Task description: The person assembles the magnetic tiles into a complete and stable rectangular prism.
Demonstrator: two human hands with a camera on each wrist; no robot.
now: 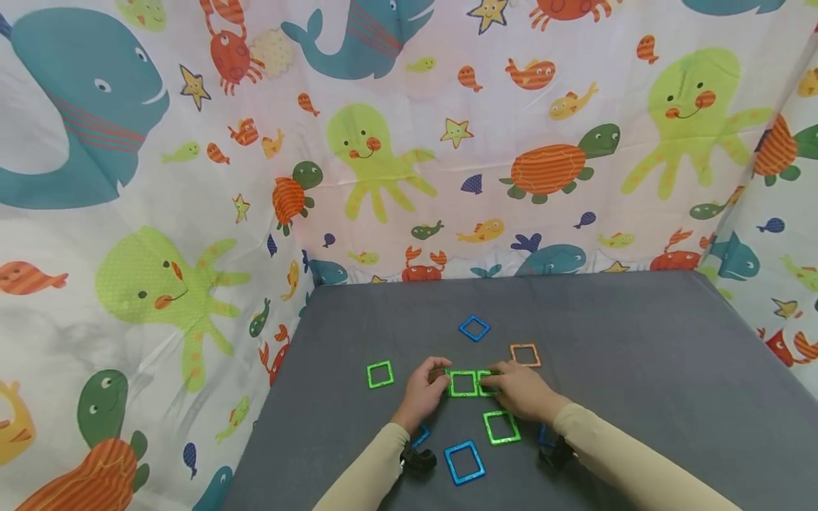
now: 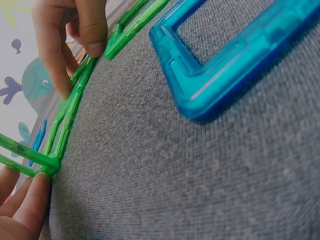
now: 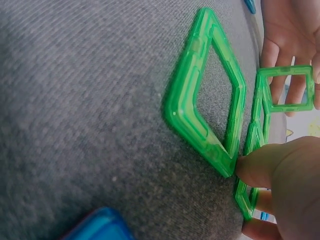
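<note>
Two green square magnetic tiles lie flat, edge to edge, between the hands. The left one [image 1: 463,394] is fully seen from above; fingers partly cover the right one [image 1: 487,393]. My left hand [image 1: 423,389] pinches a third green square tile [image 3: 285,108], which stands upright along the outer left edge of the flat pair. In the left wrist view, this standing tile [image 2: 30,152] meets the flat one at a corner. My right hand [image 1: 525,390] grips the right flat tile, with its thumb [image 3: 260,162] on the near side and fingers on the far side.
Loose square tiles lie around on the grey table [image 1: 639,355]: a green one [image 1: 382,385] at left, another green one [image 1: 506,441] nearer, a blue one [image 1: 469,477] in front, an orange one [image 1: 525,345] and a blue one [image 1: 467,334] behind. Blue pieces show partly beside both wrists.
</note>
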